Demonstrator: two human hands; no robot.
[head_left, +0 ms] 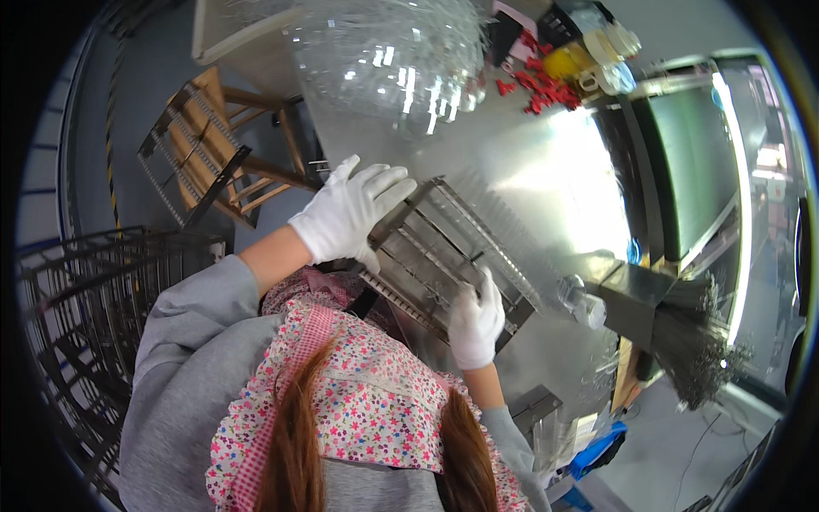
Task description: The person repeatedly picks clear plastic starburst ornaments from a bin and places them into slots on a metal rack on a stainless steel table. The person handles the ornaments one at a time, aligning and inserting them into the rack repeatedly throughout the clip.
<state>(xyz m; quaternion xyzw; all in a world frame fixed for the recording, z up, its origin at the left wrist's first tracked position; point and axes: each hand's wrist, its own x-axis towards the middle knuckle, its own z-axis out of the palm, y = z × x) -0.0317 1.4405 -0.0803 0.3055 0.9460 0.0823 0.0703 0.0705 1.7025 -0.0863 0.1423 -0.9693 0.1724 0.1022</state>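
A dark metal rack [426,256] with slotted, toothed rails lies slantwise on the table in front of me. My left hand [354,209], in a white glove, is over the rack's left end. Its fingers are stretched out and its thumb is by the near rail. My right hand [476,324], also gloved in white, is at the rack's right end with its fingers bent together. Whatever they may hold is too small to make out. Fine thin strands show between the rails. Along the far side of the rack stands a row of clear thin pieces [503,218].
A large heap of clear glassy strands [392,60] covers the far table. Red clips [546,90] and a yellow bottle [570,61] are at far right. A metal box with thin rods [691,341] stands right. A wooden stool [205,145] holds another rack; a wire cart [77,307] is left.
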